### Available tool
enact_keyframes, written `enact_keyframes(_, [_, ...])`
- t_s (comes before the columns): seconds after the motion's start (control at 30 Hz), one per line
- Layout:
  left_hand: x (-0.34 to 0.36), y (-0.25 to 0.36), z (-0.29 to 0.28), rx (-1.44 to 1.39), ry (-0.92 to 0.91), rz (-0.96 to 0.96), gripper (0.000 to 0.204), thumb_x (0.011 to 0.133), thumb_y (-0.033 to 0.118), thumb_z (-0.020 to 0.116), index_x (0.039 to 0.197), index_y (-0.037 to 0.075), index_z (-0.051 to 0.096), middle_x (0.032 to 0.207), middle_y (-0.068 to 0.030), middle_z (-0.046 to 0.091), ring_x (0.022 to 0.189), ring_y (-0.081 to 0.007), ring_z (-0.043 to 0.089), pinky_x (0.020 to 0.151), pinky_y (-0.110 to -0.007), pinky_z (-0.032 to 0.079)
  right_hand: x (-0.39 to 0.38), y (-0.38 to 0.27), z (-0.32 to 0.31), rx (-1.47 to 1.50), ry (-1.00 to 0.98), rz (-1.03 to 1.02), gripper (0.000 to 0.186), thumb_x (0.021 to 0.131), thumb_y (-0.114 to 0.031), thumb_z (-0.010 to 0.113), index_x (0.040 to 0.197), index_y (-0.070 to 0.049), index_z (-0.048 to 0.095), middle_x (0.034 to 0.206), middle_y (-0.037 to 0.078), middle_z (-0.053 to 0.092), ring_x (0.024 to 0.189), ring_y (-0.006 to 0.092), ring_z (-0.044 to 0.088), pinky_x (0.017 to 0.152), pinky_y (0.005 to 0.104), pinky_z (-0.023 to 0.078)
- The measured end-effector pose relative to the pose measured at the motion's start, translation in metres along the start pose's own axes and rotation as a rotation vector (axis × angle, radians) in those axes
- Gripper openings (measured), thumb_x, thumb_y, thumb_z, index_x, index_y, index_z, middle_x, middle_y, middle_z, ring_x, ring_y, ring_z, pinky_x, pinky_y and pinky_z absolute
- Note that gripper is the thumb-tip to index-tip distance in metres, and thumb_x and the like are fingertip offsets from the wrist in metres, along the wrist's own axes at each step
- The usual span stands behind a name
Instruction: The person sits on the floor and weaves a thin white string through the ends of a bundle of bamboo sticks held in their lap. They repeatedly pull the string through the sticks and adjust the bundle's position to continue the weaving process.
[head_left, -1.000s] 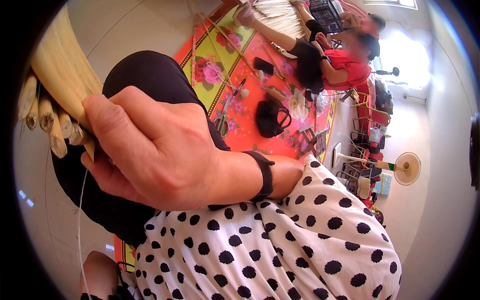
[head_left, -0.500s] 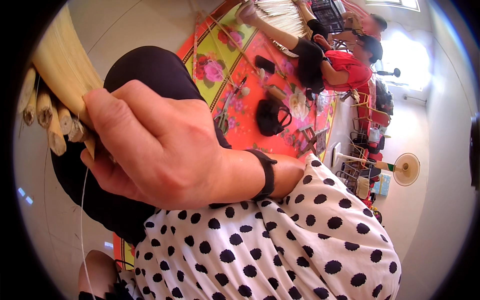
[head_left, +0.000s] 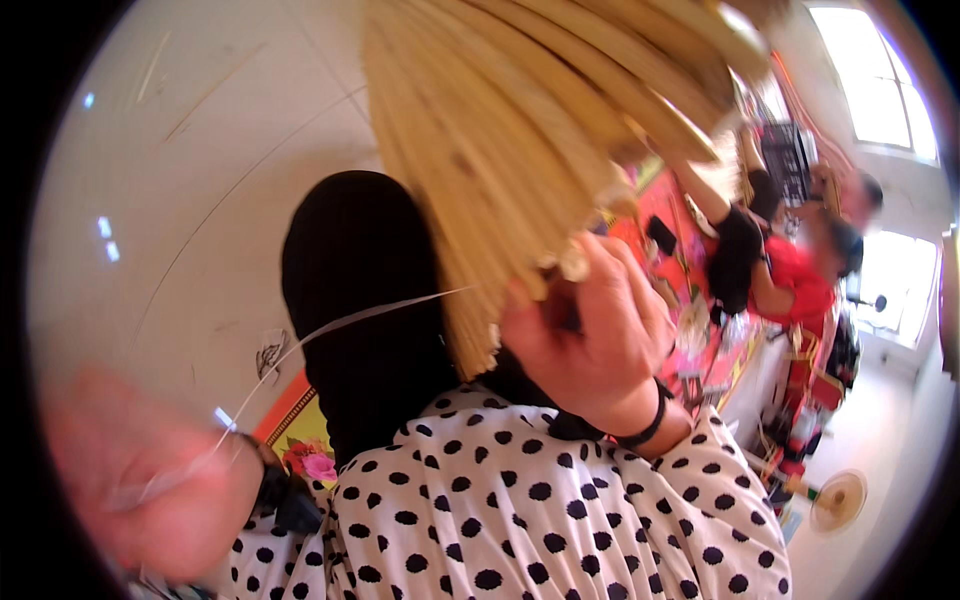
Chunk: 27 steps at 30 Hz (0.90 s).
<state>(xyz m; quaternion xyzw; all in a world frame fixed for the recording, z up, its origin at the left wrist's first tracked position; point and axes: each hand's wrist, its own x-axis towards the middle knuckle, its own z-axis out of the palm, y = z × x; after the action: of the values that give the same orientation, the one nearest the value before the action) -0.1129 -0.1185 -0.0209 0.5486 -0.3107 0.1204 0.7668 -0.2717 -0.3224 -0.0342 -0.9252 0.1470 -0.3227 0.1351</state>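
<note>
A pale tan bundle of flattened, dried stalks (head_left: 475,140) fans out from the top centre, over my black-clad knee (head_left: 355,250). My right hand (head_left: 590,330), with a black band on the wrist, is closed on the bundle's cut lower ends. A thin white strip (head_left: 340,325) runs from the bundle across the knee down to my left hand (head_left: 150,465) at the lower left, which is blurred and closed around it. My polka-dot garment (head_left: 500,500) covers my lap.
Floral mat (head_left: 305,450) under me. At the right two other people, one in red (head_left: 795,280), sit among a dark crate (head_left: 785,160), chairs and bags (head_left: 830,370). A standing fan (head_left: 835,500) is by the wall. Pale tiled floor (head_left: 190,130) lies at the left.
The bundle and my right hand have moved from the left toward the centre and right, the bundle now fanned upward. My left hand has come into view with the strip. The view has shifted.
</note>
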Motion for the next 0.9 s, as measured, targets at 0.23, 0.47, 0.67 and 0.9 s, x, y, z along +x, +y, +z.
enact_keyframes(0.23, [-0.025, -0.04, 0.044, 0.284, -0.661, 0.175, 0.031, 0.06, -0.004, 0.077, 0.089, 0.002, 0.07, 0.07, -0.0049, 0.049, 0.053, -0.0187, 0.047, 0.046, -0.029, 0.035, -0.013, 0.004, -0.007, -0.121, -0.067, 0.046, 0.04, 0.074, -0.013, 0.079, 0.105, 0.007, 0.063, 0.076, 0.011, 0.063, 0.051, 0.0202, 0.057, 0.046, 0.0278, 0.046])
enact_keyframes(0.47, [-0.034, -0.049, 0.057, 0.301, -0.622, 0.238, 0.024, 0.061, 0.005, 0.075, 0.084, 0.003, 0.069, 0.067, -0.0029, 0.045, 0.051, -0.0158, 0.046, 0.041, -0.028, 0.034, -0.02, 0.012, -0.005, -0.119, -0.024, 0.004, 0.033, 0.081, -0.016, 0.075, 0.103, 0.004, 0.063, 0.072, 0.007, 0.06, 0.049, 0.0159, 0.053, 0.046, 0.0278, 0.043])
enact_keyframes(0.67, [-0.035, -0.053, 0.057, 0.298, -0.619, 0.222, 0.022, 0.064, 0.007, 0.073, 0.085, 0.004, 0.069, 0.068, -0.0015, 0.045, 0.053, -0.0143, 0.047, 0.042, -0.027, 0.035, -0.019, 0.012, -0.005, -0.115, -0.021, -0.018, 0.028, 0.084, -0.017, 0.072, 0.103, 0.003, 0.063, 0.067, 0.005, 0.057, 0.048, 0.0174, 0.05, 0.044, 0.0288, 0.04])
enact_keyframes(0.9, [-0.033, -0.052, 0.058, 0.298, -0.656, 0.205, 0.02, 0.065, 0.008, 0.071, 0.085, 0.004, 0.07, 0.068, -0.0011, 0.045, 0.055, -0.0141, 0.048, 0.044, -0.027, 0.035, -0.021, 0.006, -0.015, -0.149, -0.129, 0.068, 0.034, 0.085, -0.011, 0.071, 0.11, 0.01, 0.062, 0.087, 0.014, 0.071, 0.071, 0.0146, 0.068, 0.057, 0.0245, 0.053])
